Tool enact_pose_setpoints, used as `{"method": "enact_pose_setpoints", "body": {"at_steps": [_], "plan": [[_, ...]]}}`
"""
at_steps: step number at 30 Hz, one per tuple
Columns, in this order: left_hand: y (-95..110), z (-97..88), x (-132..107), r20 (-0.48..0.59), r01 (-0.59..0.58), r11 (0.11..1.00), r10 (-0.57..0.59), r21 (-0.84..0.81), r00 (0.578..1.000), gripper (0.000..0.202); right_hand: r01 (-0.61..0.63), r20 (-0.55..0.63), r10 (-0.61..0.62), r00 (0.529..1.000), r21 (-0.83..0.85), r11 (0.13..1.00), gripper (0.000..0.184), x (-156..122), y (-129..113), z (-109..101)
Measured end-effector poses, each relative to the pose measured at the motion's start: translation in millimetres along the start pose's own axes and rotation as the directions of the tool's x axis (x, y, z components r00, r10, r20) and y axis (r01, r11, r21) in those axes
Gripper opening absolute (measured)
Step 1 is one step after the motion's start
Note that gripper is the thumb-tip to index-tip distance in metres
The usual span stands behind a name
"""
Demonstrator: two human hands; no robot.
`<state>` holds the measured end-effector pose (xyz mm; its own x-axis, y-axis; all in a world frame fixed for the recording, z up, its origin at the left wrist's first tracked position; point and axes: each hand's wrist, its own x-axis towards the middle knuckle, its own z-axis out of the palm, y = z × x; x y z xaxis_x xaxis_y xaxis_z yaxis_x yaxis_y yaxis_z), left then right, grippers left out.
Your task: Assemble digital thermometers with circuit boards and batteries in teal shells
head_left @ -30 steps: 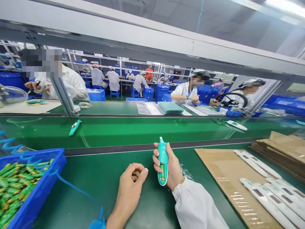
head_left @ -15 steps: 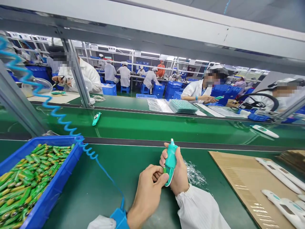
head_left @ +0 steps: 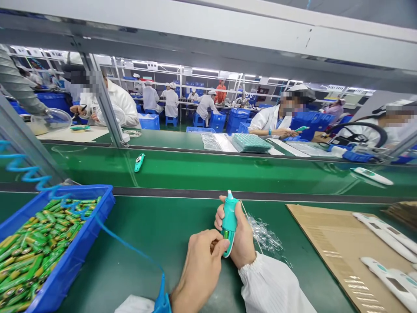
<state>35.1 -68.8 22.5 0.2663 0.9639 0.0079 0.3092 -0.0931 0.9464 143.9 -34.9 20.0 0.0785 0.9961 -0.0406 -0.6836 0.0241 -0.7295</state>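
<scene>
In my right hand (head_left: 243, 239) is a teal and white thermometer (head_left: 230, 216), its pale tip pointing up and away from me. The back of it faces me with the battery compartment uncovered. A green battery (head_left: 226, 234) shows in that compartment, at its left side. The thumb and fingers of my left hand (head_left: 203, 261) are pinched at the battery's lower end, which they partly hide. A blue wrist strap (head_left: 163, 302) with a coiled cord is on my left wrist.
At left stands a blue bin (head_left: 87, 248) of green batteries (head_left: 39, 243). Clear plastic scraps (head_left: 267, 234) lie right of my hands. White thermometers (head_left: 387, 276) rest on cardboard (head_left: 325, 243). Beyond, a green conveyor belt (head_left: 195, 171) carries a teal thermometer (head_left: 139, 162) and a white one (head_left: 371, 175). Co-workers sit opposite.
The battery now sits farther into the compartment, with my left fingers still at it. Both thermometers on the belt have shifted right. The blue coiled cord has swung left and down over the bin.
</scene>
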Motion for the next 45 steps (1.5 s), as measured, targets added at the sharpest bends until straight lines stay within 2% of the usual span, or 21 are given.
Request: {"method": "enact_pose_setpoints", "body": {"at_steps": [3,5,8,11,13,18,20,22,26,30,32,33,34,35,36,37,38,40,41,43,45], "plan": [[-1.9,1.2,-1.5,-0.052,-0.094,0.995,0.096,0.040,0.994,0.019,0.014,-0.021,-0.014,1.000,-0.001,1.000,0.046,1.5,2.0,-1.3],[-1.7,0.4,-2.2,-0.073,-0.107,0.993,0.110,0.042,0.991,0.019,0.027,-0.042,-0.027,0.999,-0.001,1.000,0.046,3.2,1.5,-3.5],[0.1,-3.1,-2.1,-0.063,-0.073,0.996,0.076,0.046,0.995,0.019,0.048,-0.052,-0.048,0.997,-0.005,0.999,0.046,5.3,-0.7,-6.4],[3.0,-5.7,-1.5,0.029,-0.012,1.000,0.012,-0.006,1.000,0.018,0.062,-0.045,-0.062,0.997,-0.005,0.998,0.046,6.0,-1.8,-6.8],[4.6,-5.2,-1.4,0.050,0.027,0.999,-0.026,-0.022,0.998,0.020,0.051,-0.036,-0.050,0.998,0.007,0.999,0.046,5.5,-1.1,-5.8],[2.1,0.0,-1.1,-0.057,0.005,0.999,-0.003,0.033,0.998,0.023,0.008,-0.043,-0.005,0.999,0.064,0.998,0.046,2.3,2.0,-1.4],[-2.0,1.9,1.2,-0.062,0.044,0.998,-0.046,-0.042,0.997,0.020,0.000,-0.048,0.004,0.999,0.090,0.996,0.046,1.1,1.9,0.2],[-7.0,3.3,5.0,-0.027,0.114,0.974,-0.121,-0.194,0.992,0.017,-0.005,-0.043,0.010,0.999,0.117,0.993,0.046,0.1,1.4,1.4],[-14.0,3.2,12.5,0.088,0.212,0.860,-0.193,-0.465,0.977,0.033,-0.034,-0.019,0.038,0.999,0.180,0.983,0.046,-4.0,2.4,3.0],[-14.5,-1.0,13.5,0.142,0.241,0.832,-0.196,-0.499,0.970,0.046,-0.083,0.014,0.082,0.997,0.171,0.982,0.048,-10.8,2.9,5.2],[-14.9,-4.0,13.9,0.143,0.206,0.864,-0.157,-0.460,0.977,0.044,-0.124,0.024,0.122,0.992,0.062,0.990,0.052,-7.9,-3.1,6.6],[-15.8,-5.9,14.8,0.119,0.172,0.888,-0.133,-0.427,0.984,0.040,-0.154,0.022,0.155,0.988,-0.055,0.987,0.054,-2.6,-8.5,7.3],[-17.5,-8.0,16.3,0.071,0.128,0.916,-0.109,-0.381,0.992,0.036,-0.187,0.014,0.196,0.981,-0.245,0.951,0.054,6.2,-15.3,7.9],[-19.8,-10.3,18.3,0.001,0.082,0.943,-0.086,-0.323,0.996,0.034,-0.209,-0.006,0.234,0.972,-0.473,0.856,0.053,18.5,-23.3,8.6],[-22.7,-12.9,20.7,-0.084,0.045,0.965,-0.069,-0.258,0.994,0.032,-0.214,-0.039,0.257,0.966,-0.680,0.701,0.052,34.4,-31.8,9.1],[-26.1,-15.5,23.2,-0.169,0.025,0.980,-0.059,-0.197,0.984,0.032,-0.202,-0.079,0.260,0.962,-0.848,0.490,0.051,53.3,-40.4,9.4],[-29.6,-18.0,25.6,-0.242,0.019,0.989,-0.055,-0.149,0.969,0.032,-0.193,-0.115,0.238,0.964,-0.922,0.337,0.054,74.1,-48.6,9.2],[-36.1,-22.2,29.6,-0.322,0.026,0.994,-0.059,-0.106,0.945,0.034,-0.192,-0.168,0.146,0.975,-0.967,0.169,0.074,116.9,-62.3,7.0],[-38.6,-23.6,30.9,-0.333,0.032,0.994,-0.065,-0.101,0.941,0.034,-0.195,-0.186,0.085,0.979,-0.975,0.111,0.078,136.3,-67.3,4.8],[-41.6,-24.8,31.8,-0.330,0.031,0.996,-0.056,-0.081,0.942,0.033,-0.206,-0.205,-0.016,0.979,-0.979,-0.014,0.067,166.0,-73.3,-1.0],[-42.1,-23.9,30.8,-0.333,0.017,0.999,-0.033,-0.052,0.942,0.031,-0.228,-0.222,-0.064,0.973,-0.965,-0.128,0.048,182.0,-74.4,-6.6]]}}
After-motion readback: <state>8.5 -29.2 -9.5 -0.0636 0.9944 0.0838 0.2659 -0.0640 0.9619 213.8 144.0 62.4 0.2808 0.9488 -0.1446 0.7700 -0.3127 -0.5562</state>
